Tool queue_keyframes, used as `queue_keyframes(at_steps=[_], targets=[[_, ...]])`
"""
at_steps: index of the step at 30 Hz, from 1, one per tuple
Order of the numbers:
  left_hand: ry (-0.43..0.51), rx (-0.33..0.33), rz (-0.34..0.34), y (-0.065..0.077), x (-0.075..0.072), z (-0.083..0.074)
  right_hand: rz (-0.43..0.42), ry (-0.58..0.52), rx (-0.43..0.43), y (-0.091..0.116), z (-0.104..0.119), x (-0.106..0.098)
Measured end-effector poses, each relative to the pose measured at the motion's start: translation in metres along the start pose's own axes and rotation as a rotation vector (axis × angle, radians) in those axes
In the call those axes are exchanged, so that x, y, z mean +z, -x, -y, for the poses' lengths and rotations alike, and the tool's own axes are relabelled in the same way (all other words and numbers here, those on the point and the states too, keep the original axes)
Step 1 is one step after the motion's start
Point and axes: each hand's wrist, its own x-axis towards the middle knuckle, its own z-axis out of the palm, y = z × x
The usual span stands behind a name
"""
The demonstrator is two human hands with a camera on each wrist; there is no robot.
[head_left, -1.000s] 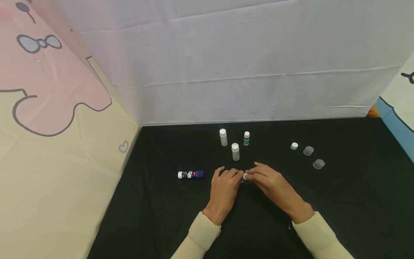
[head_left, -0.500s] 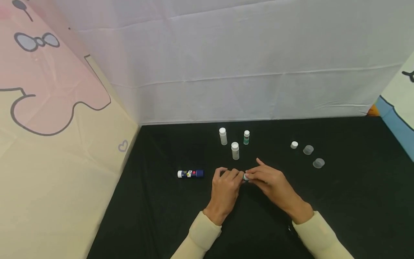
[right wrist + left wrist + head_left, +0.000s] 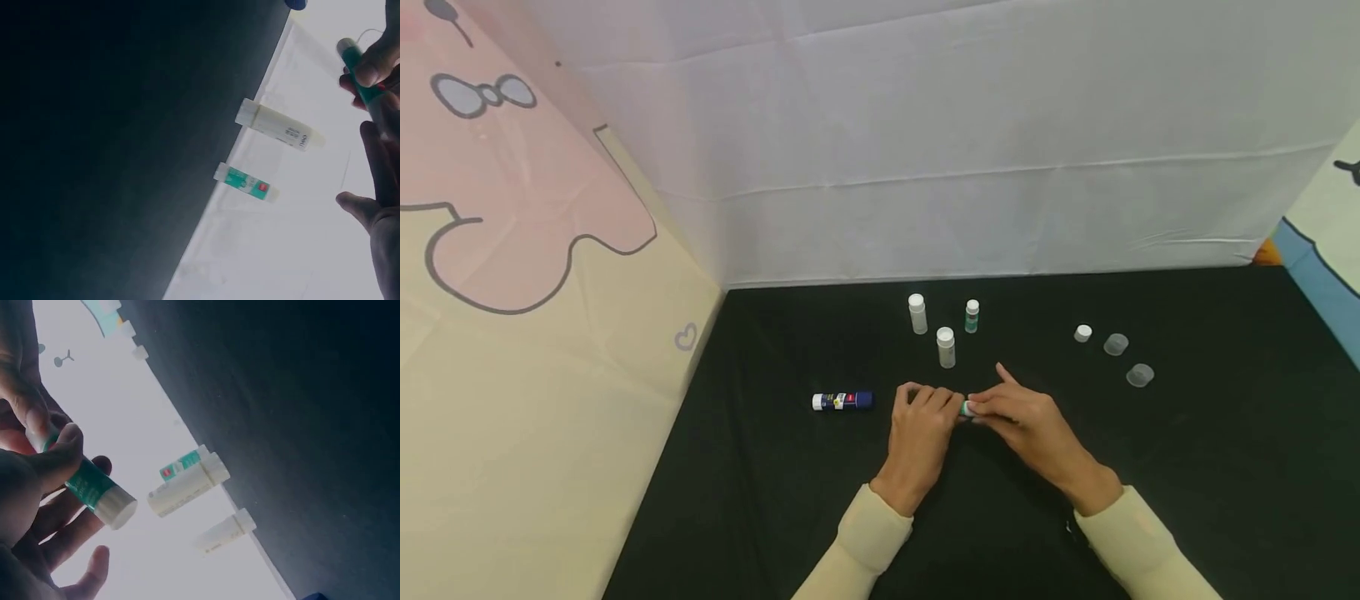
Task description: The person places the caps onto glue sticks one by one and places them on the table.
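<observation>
Between both hands, a slim green glue stick (image 3: 90, 484) with white ends is held above the black table. My left hand (image 3: 921, 442) grips its green body; in the left wrist view the thumb presses on the label and the white base sticks out. My right hand (image 3: 1037, 433) pinches the other, white end with its fingertips, while one finger points up and away. In the head view only a short green and white piece shows between the hands. Fingers hide whether a cap sits on the pinched end.
A dark blue glue stick (image 3: 842, 402) lies on its side at left. Beyond my hands stand two white glue sticks (image 3: 947, 348) and a small green one (image 3: 972, 317). At right are a white cap (image 3: 1082, 333) and two clear caps (image 3: 1140, 376). A white cloth wall closes the back.
Both hands stay almost in place. A raised finger of my right hand has lifted higher, my left hand's outstretched finger has curled in, and slightly more green shows between the hands.
</observation>
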Motion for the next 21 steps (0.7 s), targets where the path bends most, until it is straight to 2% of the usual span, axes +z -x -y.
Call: queue_keyframes(at_steps=[4,7,11,16,21], targets=[[-0.062,0.066,-0.033,-0.0015,0.0017,0.0001,-0.017,-0.043,0.06,0.0032,-0.0027,0.0019],[-0.071,0.081,-0.038,-0.0014,0.0008,-0.002,-0.037,-0.097,0.102,0.0043,-0.0043,0.0032],[-0.05,0.062,-0.038,-0.0021,-0.002,-0.0047,-0.054,-0.107,0.136,0.0047,-0.0047,0.0023],[-0.053,0.029,0.011,-0.0058,-0.0041,-0.0066,-0.022,-0.014,0.158,0.0048,-0.0043,-0.001],[-0.056,-0.037,0.058,-0.0056,-0.0043,-0.0056,0.04,0.07,0.179,0.0046,-0.0029,-0.0013]])
